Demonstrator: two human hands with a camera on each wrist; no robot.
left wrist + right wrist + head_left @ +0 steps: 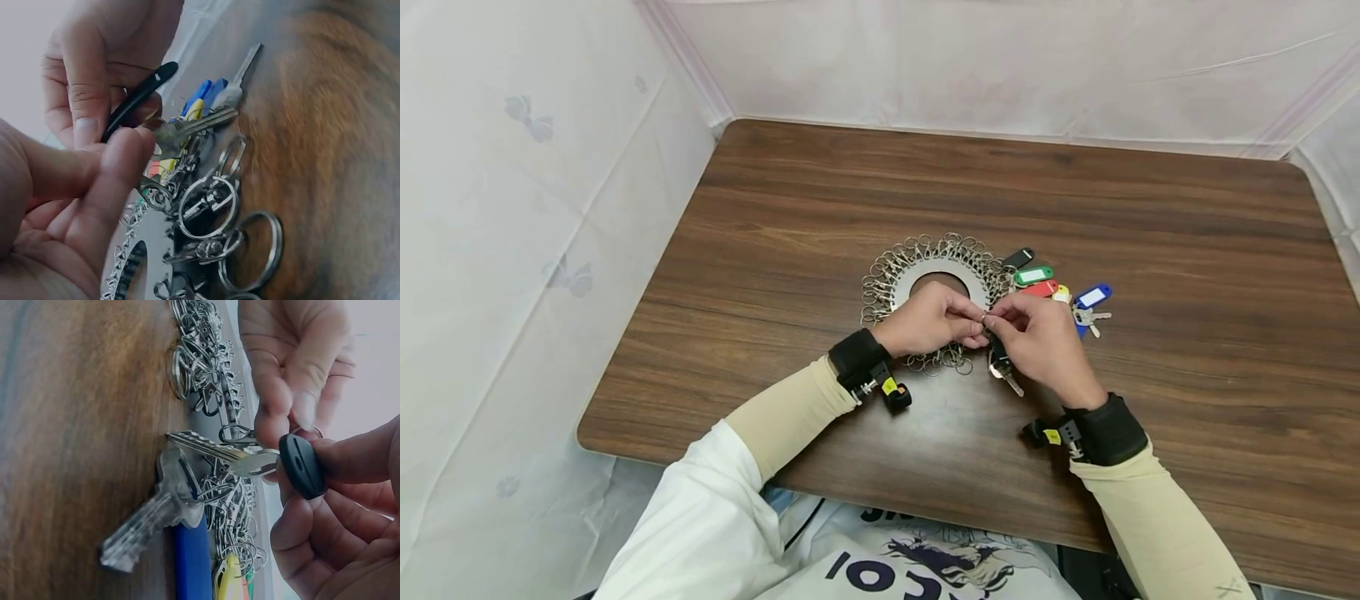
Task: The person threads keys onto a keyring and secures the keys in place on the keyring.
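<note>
A flat metal disc lies mid-table with several key rings clipped round its rim. My left hand and right hand meet at its near right edge. The left fingertips pinch a small split ring joined to a silver key. The right thumb and fingers grip a black key tag on that same ring. The key hangs down below my right hand. In the left wrist view the black tag and key sit just above the clustered rings.
Black, green, red, yellow and blue tags fan out right of the disc, with a loose key. The wooden table is walled by white cloth on three sides.
</note>
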